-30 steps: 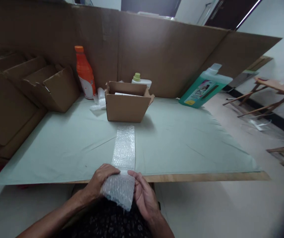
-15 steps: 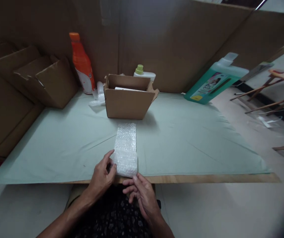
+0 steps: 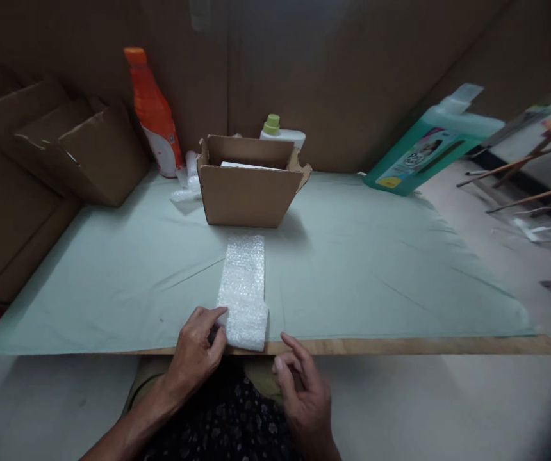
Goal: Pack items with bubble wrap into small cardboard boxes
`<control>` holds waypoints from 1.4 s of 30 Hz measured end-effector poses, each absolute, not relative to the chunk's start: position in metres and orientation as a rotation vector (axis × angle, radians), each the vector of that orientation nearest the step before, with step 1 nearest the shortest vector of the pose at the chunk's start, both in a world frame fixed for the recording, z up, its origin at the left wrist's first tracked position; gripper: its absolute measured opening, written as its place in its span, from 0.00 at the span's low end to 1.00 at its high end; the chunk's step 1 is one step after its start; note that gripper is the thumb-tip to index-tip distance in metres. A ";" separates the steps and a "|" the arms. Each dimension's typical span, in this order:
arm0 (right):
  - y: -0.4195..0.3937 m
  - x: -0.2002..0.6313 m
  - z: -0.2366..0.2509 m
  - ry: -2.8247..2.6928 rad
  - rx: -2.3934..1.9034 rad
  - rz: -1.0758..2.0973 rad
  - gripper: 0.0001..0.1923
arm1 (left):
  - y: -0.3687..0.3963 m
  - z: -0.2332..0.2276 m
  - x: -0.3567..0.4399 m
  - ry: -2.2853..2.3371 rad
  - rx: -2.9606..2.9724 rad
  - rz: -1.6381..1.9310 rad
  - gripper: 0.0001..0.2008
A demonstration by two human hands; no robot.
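A strip of bubble wrap [image 3: 244, 275] lies lengthwise on the cloth, its near end folded over at the table's front edge. My left hand [image 3: 198, 342] is at the left side of that folded end, with index finger and thumb gripping its edge. Off to the right, my right hand [image 3: 307, 387] is in front of the table edge, touching nothing. Its index finger points out and the others are loosely curled. Just beyond the strip's far end stands an open cardboard box [image 3: 249, 195] with something white inside; most of its contents are hidden.
Behind the box are a white bottle with a green cap [image 3: 285, 134] and more bubble wrap [image 3: 189, 186]. An orange bottle [image 3: 154, 118] stands at back left beside cardboard boxes [image 3: 97, 150]. A green liquid bottle [image 3: 424, 150] is at back right. A pale green cloth [image 3: 362, 269] covers the table.
My right hand has let go of the bubble wrap's near corner and moved right and down. My left hand stays at the wrap's left edge. The view has shifted slightly.
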State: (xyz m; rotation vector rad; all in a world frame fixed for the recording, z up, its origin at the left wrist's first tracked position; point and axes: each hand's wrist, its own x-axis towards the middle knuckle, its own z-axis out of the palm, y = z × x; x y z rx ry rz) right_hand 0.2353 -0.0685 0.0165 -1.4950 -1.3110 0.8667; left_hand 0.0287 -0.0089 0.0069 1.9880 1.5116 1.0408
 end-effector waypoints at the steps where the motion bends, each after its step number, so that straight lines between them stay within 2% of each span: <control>1: -0.069 0.236 0.020 -1.474 -1.453 0.703 0.19 | -0.010 0.007 0.028 1.501 2.006 1.050 0.15; 4: -0.062 0.230 0.026 -1.918 -1.294 0.424 0.23 | -0.013 0.006 0.028 1.482 2.059 1.069 0.13; 9: -0.044 0.217 0.015 -2.222 -1.304 0.379 0.24 | -0.018 0.009 0.023 1.475 2.143 1.022 0.08; 13: -0.039 0.217 0.006 -2.238 -1.321 0.364 0.21 | -0.023 0.015 0.012 1.456 2.216 1.023 0.13; 18: -0.033 0.219 0.007 -2.241 -1.279 0.393 0.21 | -0.026 0.011 0.005 1.268 2.389 0.919 0.20; 22: -0.028 0.221 0.009 -2.244 -1.244 0.414 0.20 | -0.023 0.004 0.008 1.199 2.338 0.991 0.14; 26: -0.024 0.225 0.013 -2.153 -1.210 0.572 0.18 | -0.020 0.006 0.011 1.173 2.220 1.042 0.07; 31: -0.018 0.223 0.010 -1.896 -1.360 0.766 0.12 | -0.015 0.010 0.016 1.302 2.037 1.015 0.05; 33: -0.017 0.221 0.008 -1.849 -1.384 0.667 0.13 | -0.010 0.010 0.018 1.379 1.987 0.991 0.06; 37: -0.019 0.223 0.012 -1.919 -1.350 0.260 0.15 | 0.003 0.008 0.022 1.461 1.975 0.896 0.08; 42: -0.022 0.226 0.015 -2.176 -1.280 0.212 0.16 | 0.013 0.005 0.025 1.519 2.059 0.766 0.09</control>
